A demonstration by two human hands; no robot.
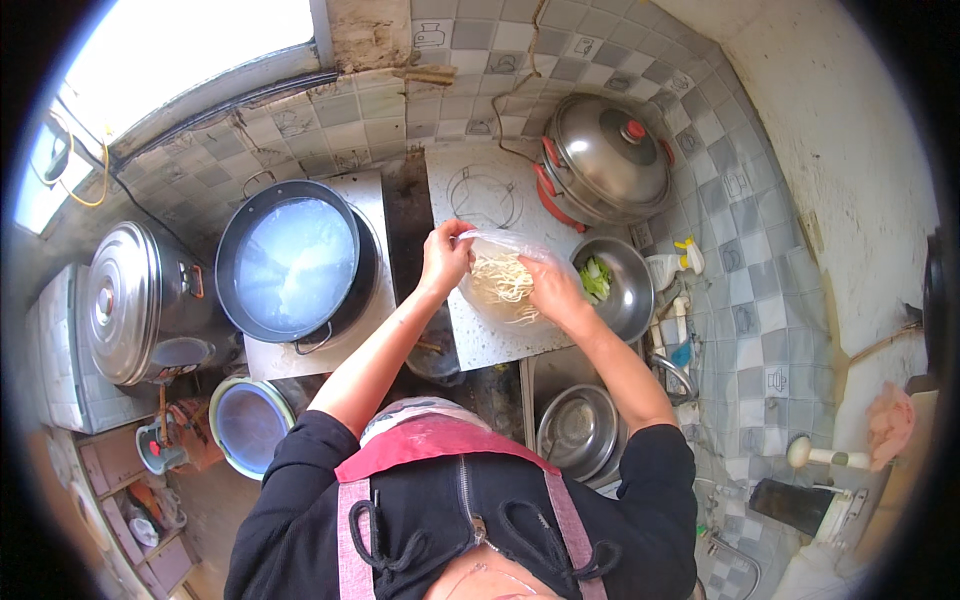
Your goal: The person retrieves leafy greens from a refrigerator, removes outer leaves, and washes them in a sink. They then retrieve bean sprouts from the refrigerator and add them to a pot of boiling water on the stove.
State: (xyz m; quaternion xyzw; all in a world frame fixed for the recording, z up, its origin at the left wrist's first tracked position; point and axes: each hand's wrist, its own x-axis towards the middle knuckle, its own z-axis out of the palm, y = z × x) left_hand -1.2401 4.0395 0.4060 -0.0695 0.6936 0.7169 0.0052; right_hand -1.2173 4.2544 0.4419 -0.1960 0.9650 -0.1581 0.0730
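Note:
My left hand (448, 259) pinches the rim of a clear plastic bag (517, 241) at its upper left. Inside the bag lie pale strip noodles (499, 281), loose and tangled. My right hand (553, 292) reaches into the bag's mouth from the right, its fingers closed on noodles; the fingertips are partly hidden. Bag and hands are over the speckled white worktop (469, 337). Just right of the bag, a stainless steel bowl (634, 296) holds cut green leaves (596, 279). On the left, a dark two-handled pan (225, 277) contains cloudy, steaming liquid (296, 262).
A lidded steel pot (611, 161) with red handles stands at the back right, near a spray bottle (671, 266). Another lidded steel pot (120, 300) is far left. Metal basins (577, 431) sit in the sink area; a plastic basin (253, 427) is lower left.

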